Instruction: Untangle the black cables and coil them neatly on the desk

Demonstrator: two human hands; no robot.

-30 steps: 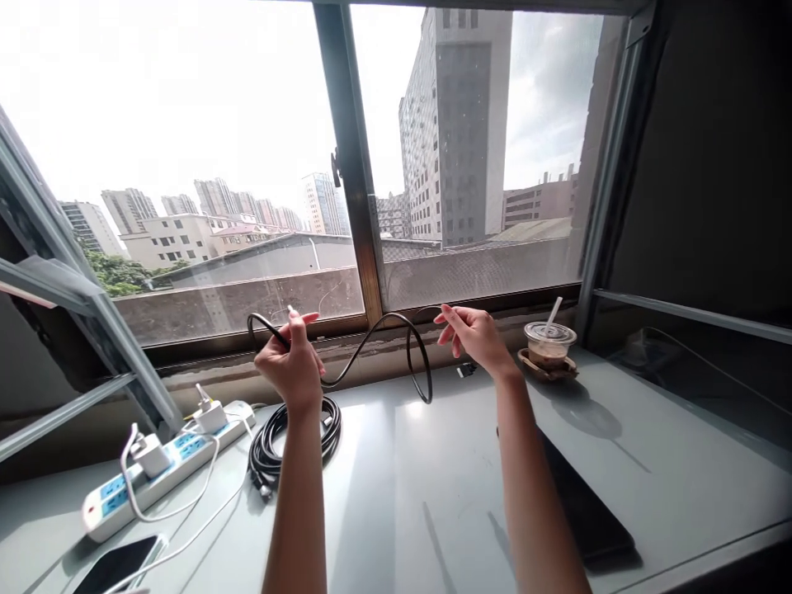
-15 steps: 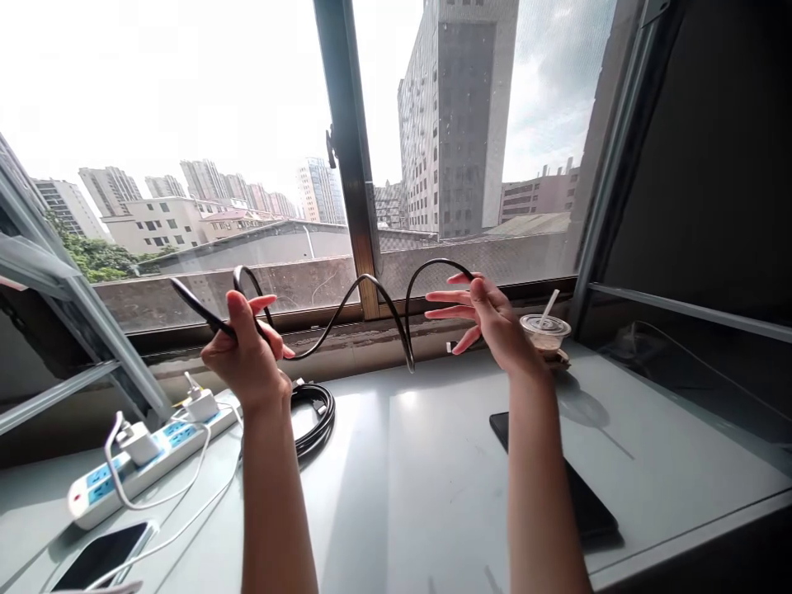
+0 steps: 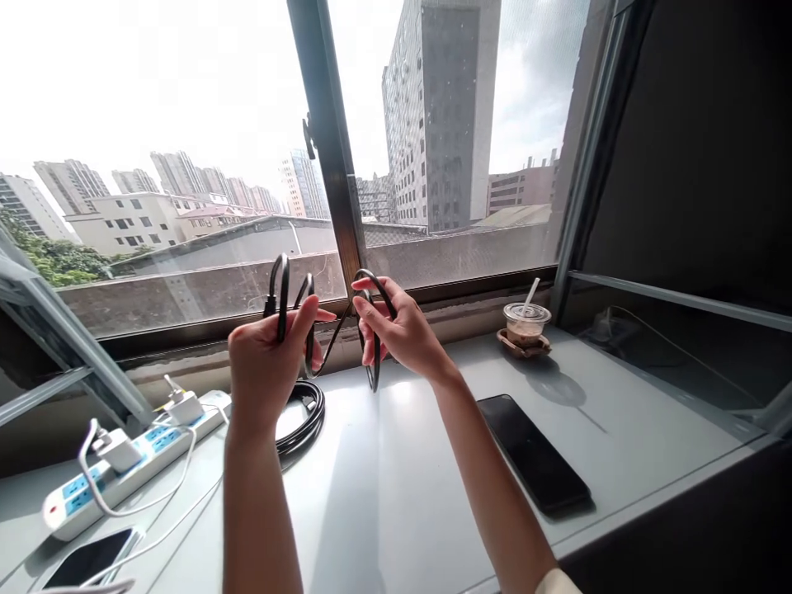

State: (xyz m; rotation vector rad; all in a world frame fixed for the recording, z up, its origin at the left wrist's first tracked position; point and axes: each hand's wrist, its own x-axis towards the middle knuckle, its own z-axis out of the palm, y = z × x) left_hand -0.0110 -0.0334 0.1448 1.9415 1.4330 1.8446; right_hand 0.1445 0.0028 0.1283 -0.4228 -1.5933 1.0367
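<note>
A black cable (image 3: 285, 285) runs in loose loops between my two raised hands, above the back of the desk. My left hand (image 3: 272, 346) is closed round it, thumb up, with one connector end poking out at the upper left. My right hand (image 3: 396, 326) pinches a loop of the same cable between thumb and fingers, close to the left hand. Part of the cable hangs down below the right fingers. Behind my left wrist, a second coiled black cable (image 3: 313, 421) lies on the desk, partly hidden by the arm.
A white power strip (image 3: 139, 462) with white plugs and cords stands at left, near a phone (image 3: 92, 557). On the right are a black phone (image 3: 535, 454) and a lidded drink cup (image 3: 525, 322) in a cardboard holder. A window frame (image 3: 337, 190) rises behind the desk (image 3: 421, 478).
My right hand has moved left towards my left hand, and its spread fingers have closed on the cable. The cable between them is bunched into tighter loops. The view has shifted slightly.
</note>
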